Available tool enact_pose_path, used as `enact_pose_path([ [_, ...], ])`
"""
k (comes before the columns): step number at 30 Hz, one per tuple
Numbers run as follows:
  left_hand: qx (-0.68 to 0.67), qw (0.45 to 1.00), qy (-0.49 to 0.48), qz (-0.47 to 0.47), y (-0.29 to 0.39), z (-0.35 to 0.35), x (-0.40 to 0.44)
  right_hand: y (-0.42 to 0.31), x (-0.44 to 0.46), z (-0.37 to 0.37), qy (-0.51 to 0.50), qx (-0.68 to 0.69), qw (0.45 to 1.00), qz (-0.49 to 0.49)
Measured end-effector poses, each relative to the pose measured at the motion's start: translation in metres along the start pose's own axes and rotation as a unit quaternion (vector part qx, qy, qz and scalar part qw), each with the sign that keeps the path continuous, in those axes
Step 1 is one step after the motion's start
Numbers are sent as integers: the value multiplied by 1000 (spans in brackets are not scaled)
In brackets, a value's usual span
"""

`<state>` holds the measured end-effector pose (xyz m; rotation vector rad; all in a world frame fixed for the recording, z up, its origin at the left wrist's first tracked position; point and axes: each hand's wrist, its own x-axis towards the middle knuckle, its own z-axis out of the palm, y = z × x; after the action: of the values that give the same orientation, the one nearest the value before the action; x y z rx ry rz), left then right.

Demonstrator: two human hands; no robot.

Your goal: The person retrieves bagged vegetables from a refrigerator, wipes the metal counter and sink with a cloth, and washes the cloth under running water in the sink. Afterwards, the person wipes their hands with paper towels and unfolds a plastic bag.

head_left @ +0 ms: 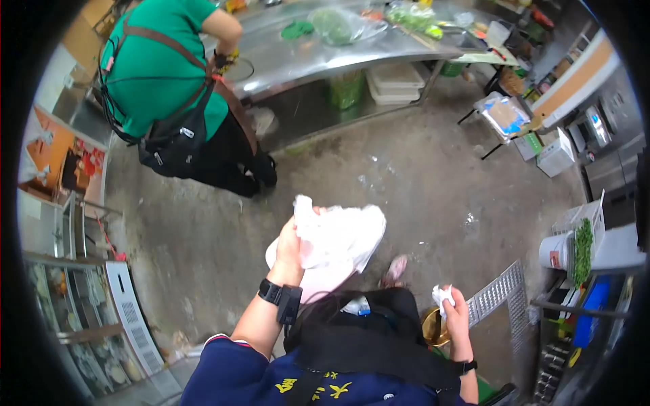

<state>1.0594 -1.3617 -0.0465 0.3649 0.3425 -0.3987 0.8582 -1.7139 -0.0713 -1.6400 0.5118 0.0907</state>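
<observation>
White crumpled paper or cloth (342,233) is held out in front of the body by my left hand (290,245), whose fingers are closed around its left edge. Beneath it, a pale rounded surface (318,281) shows in part. My right hand (456,312) is lower and to the right, pinching a small white crumpled piece (442,296) between thumb and fingers. A brass-coloured round container (433,327) is just below and left of my right hand.
A person in a green shirt (159,68) stands at the steel counter (291,61) at the upper left. A small stand (504,118) and white box (556,154) are at the right. A metal floor grate (497,291) lies near my right hand.
</observation>
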Motion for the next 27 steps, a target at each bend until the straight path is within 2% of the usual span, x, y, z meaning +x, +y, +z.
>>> enact_pose_path([
  [2, -95, 994, 48, 31, 1, 3, 23, -14, 43, 4, -19, 18, 999, 36],
  [4, -97, 991, 71, 56, -3, 9, 48, -20, 88, -3, -36, 36, 997, 63],
  [6, -95, 988, 93, 83, -10, 18, 82, -20, 145, -19, -44, 50, 989, 130],
  [8, -66, 974, 178, 124, -19, 35, 116, 0, 208, -48, -69, 37, 986, 149],
  [9, -63, 971, 188, 137, -25, 44, 133, 3, 237, -61, -53, 89, 982, 159],
  [11, 49, 966, 180, 182, -34, 61, 168, -11, 292, -81, -15, 171, 964, 202],
  [12, 55, 964, 176, 191, -37, 73, 184, -31, 316, -88, 6, 197, 955, 221],
  [14, 157, 953, 190, 176, -45, 92, 206, -69, 369, -101, 15, 267, 936, 230],
  [16, 177, 945, 191, 200, -48, 108, 220, -89, 428, -108, -24, 279, 930, 237],
  [17, 194, 938, 195, 210, -49, 115, 226, -97, 459, -105, -36, 264, 942, 204],
  [20, 198, 919, 242, 241, -43, 128, 228, -126, 534, -78, -127, 242, 953, 130],
  [24, 171, 906, 227, 312, -34, 128, 220, -170, 590, 8, -235, 253, 926, 152],
  [27, 154, 892, 259, 336, -31, 127, 218, -205, 591, 84, -303, 203, 902, 233],
])
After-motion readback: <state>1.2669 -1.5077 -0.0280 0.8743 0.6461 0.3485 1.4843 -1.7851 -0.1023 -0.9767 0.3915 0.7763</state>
